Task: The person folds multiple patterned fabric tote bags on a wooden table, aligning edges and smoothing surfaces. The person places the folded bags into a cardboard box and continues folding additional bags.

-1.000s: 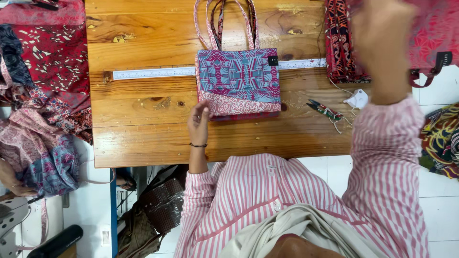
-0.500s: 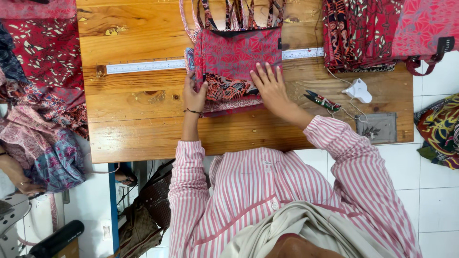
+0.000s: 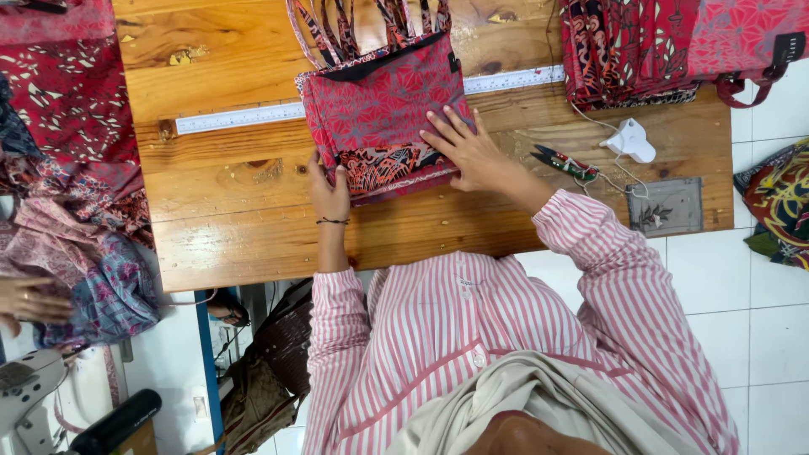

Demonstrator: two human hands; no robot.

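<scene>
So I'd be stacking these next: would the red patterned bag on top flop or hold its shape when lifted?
The red patterned bag is probably floppy: it lies flat under the right hand. Its handles curve loosely, so they would likely dangle. It looks light, and its cloth should not slide easily on the wooden table.

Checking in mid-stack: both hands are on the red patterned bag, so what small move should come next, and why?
Probably slide the red patterned bag square over the one beneath. The right hand lies flat on it, the left hand grips its lower left corner, and it sits slightly skewed across the ruler, with another fabric edge showing below.
</scene>
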